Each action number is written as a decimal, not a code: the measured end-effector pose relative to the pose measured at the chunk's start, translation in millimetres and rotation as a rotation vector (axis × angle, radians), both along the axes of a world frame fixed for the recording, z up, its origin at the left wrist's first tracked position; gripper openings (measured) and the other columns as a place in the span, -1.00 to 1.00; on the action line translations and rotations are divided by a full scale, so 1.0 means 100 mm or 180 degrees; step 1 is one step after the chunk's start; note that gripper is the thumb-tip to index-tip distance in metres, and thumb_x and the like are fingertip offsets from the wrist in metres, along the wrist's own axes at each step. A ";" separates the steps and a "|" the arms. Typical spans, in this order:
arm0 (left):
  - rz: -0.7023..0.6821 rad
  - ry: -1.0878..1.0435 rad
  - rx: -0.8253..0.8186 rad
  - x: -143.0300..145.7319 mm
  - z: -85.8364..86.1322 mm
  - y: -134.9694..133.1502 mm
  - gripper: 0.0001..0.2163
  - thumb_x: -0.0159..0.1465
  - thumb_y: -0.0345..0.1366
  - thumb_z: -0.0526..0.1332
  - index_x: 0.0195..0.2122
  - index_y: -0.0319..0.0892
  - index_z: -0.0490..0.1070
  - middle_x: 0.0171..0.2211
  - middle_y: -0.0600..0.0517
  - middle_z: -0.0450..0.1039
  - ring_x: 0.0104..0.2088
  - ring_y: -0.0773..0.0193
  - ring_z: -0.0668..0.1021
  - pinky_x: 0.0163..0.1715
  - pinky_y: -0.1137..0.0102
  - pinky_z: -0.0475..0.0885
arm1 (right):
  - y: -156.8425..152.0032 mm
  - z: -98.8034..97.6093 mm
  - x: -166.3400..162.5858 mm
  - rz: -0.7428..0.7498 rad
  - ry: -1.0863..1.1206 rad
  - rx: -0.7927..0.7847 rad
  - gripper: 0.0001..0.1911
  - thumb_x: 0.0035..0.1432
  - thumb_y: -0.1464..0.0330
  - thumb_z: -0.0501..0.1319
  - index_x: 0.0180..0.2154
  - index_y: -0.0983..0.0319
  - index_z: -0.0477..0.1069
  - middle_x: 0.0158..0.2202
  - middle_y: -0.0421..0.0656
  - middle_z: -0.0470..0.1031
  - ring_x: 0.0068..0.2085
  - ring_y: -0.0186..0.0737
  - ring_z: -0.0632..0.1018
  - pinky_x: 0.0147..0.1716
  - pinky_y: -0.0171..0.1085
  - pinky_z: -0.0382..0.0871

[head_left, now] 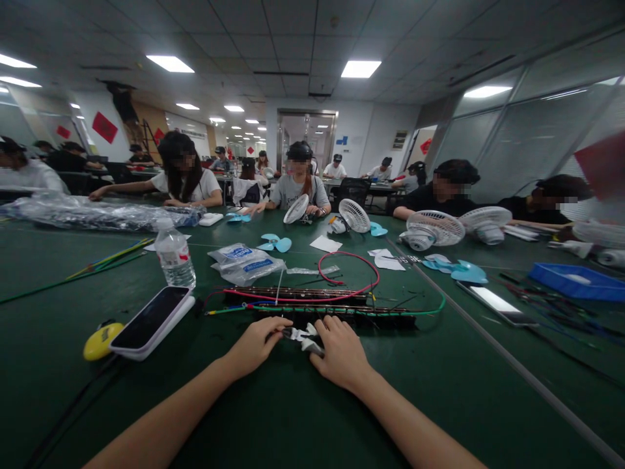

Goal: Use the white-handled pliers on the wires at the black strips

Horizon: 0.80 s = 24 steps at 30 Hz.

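Observation:
My right hand (342,348) is closed around the pale handles of a small pair of pliers (297,334), its metal jaws pointing left. At the jaws, the fingertips of my left hand (256,342) are pinched together; what they hold, if anything, is too small to make out. Just beyond both hands lie long dark strips with copper-coloured rows (342,317), side by side on the green table (303,417). A red cable (378,277) loops up from them, and a green cable (442,303) curves round their right end. A thin pale tie (279,286) sticks up between them.
To the left stand a water bottle (176,257), a phone (153,322) and a yellow round object (102,340). Plastic bags (247,264), blue fan blades (275,243) and white fans (434,228) lie farther back. A blue tray (579,281) is at right. People sit opposite.

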<state>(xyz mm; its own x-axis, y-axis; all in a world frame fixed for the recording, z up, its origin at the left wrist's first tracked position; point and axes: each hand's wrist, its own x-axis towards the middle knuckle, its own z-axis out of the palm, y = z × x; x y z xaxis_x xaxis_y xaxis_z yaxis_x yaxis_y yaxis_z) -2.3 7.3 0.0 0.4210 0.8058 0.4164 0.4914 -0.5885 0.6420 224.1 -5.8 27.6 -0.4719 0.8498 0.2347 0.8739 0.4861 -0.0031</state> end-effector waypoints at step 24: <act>0.0014 0.0116 0.0094 -0.01 0.00 -0.01 -0.73 0.28 -0.45 0.09 -0.02 -0.15 0.39 -0.08 -0.03 0.49 -0.10 0.21 0.52 -0.02 0.26 0.42 | 0.02 0.00 0.00 -0.0121 0.0024 -0.0228 -0.64 0.01 0.21 0.21 -0.14 0.20 0.33 -0.21 -0.10 0.42 -0.19 -0.13 0.41 -0.21 -0.24 0.17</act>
<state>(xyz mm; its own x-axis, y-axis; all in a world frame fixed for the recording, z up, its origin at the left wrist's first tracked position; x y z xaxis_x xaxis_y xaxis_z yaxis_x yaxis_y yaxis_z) -3.0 6.3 0.5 0.4329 0.7953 0.4245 0.5168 -0.6047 0.6060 223.9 -4.1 27.4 -0.4376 0.8818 0.1761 0.8915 0.4510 -0.0432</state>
